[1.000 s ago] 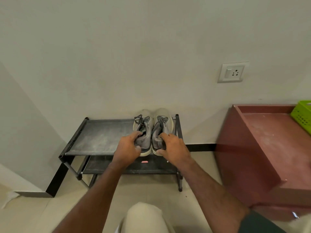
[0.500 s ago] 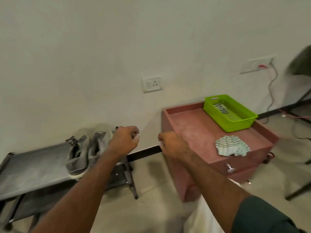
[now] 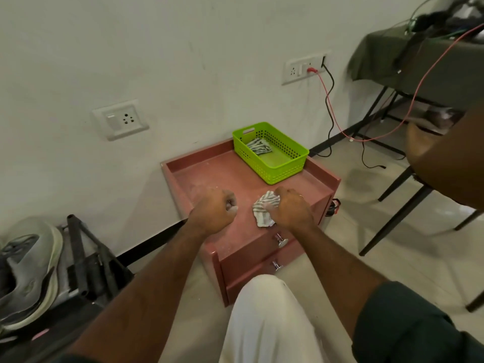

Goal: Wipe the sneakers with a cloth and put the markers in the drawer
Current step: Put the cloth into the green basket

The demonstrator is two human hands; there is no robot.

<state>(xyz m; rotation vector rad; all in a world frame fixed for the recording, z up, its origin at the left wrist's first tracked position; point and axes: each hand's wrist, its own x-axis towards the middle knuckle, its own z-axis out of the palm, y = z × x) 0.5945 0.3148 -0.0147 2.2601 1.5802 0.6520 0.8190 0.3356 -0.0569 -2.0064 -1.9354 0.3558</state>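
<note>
Striped cloth (image 3: 264,209) at frame centre, bunched on the red cabinet (image 3: 209,169) under the gripping right hand (image 3: 290,208); left hand (image 3: 213,210) fisted, empty; gather loose folds before lifting toward sneakers (image 3: 28,271), lower left.

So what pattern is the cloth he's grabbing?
The cloth has grey-green and white stripes, seen in the head view.

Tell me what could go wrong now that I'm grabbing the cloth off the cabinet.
The right hand bunches the striped cloth tightly, so a small wad might wipe poorly. The sneakers sit at the rack's end, where hard wiping could perhaps push them off. The left hand is curled on nothing.
</note>
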